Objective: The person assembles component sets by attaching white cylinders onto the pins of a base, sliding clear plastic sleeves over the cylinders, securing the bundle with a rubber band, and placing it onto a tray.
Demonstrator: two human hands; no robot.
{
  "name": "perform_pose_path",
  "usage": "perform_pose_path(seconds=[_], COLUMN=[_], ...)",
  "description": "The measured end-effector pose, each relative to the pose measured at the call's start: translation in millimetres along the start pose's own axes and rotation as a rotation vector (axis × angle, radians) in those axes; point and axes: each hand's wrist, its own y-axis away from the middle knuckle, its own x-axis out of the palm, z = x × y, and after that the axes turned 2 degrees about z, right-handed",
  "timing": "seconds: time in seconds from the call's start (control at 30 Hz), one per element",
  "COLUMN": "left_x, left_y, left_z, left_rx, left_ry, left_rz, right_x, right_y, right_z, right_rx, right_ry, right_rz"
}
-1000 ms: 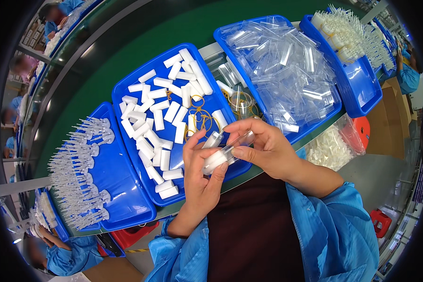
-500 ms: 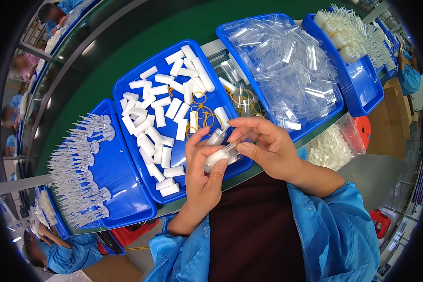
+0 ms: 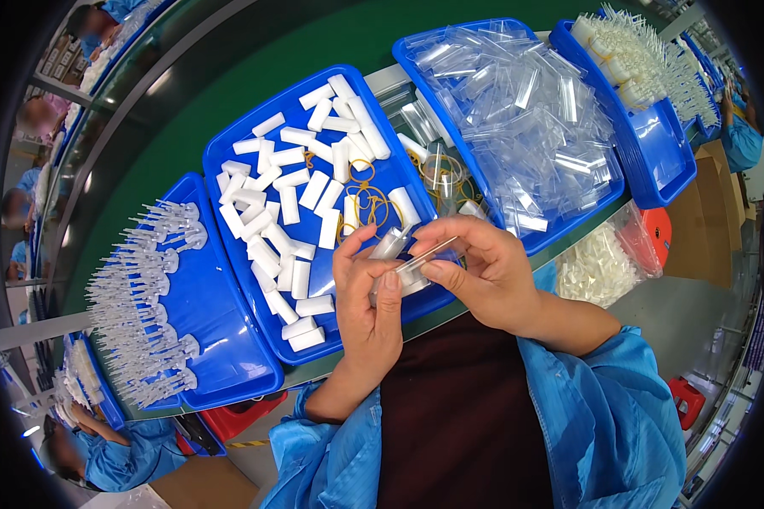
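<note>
A clear plastic sleeve (image 3: 431,258) spans the gap between my two hands, tilted up toward the right. My left hand (image 3: 365,318) pinches its lower left end between thumb and fingers. My right hand (image 3: 491,276) grips the upper right end with thumb and fingertips. Another clear piece with something whitish in it (image 3: 390,243) sticks up behind my left fingers; its lower part is hidden. Just beyond my hands lies a blue tray (image 3: 327,66) of short white blocks (image 3: 289,205) and yellow rubber bands (image 3: 369,204).
Right of centre, a blue tray (image 3: 406,64) is heaped with clear plastic sleeves (image 3: 518,119). The left tray (image 3: 229,339) holds rows of spiky translucent parts (image 3: 140,314). More spiky parts (image 3: 645,64) lie at far right. A bag of whitish pieces (image 3: 598,267) sits below the table edge.
The clear sleeve has moved left across my left thumb, and the white block showing in my left fingers is now mostly out of sight. Both hands keep their grip.
</note>
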Motion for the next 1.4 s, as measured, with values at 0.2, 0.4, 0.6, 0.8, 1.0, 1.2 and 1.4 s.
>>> perform_pose_path(seconds=[0.2, 0.4, 0.6, 0.8, 1.0, 1.2, 1.4], left_x=[-2.5, -4.1, -5.1, -5.6, -6.7, -6.9, -7.4], left_y=[0.6, 0.4, 0.1, 0.8, 1.5, 1.8, 0.9], left_z=[-2.4, -5.1, -2.1, 0.0, 1.2, -0.3, -1.0], left_rx=[0.044, 0.037, 0.032, 0.031, 0.018, 0.020, 0.020], left_ry=[-0.160, -0.202, -0.202, -0.198, -0.184, -0.178, -0.176], left_rz=[0.056, 0.133, 0.146, 0.161, 0.179, 0.171, 0.180], right_x=[-6.2, -13.8, -18.8, -21.0, -19.8, -20.3, -30.0], right_y=[-9.9, -13.6, -16.7, -14.2, -14.5, -15.0, -16.1], right_z=[13.0, 20.8, 31.2, 22.8, 23.9, 24.3, 28.9], right_rx=[0.056, 0.263, -0.142, 0.013, 0.204, 0.335, -0.070], right_ry=[0.043, -0.120, 0.611, 0.349, 0.083, -0.153, 0.476], right_rz=[0.019, 0.121, 0.203, 0.170, 0.139, 0.127, 0.265])
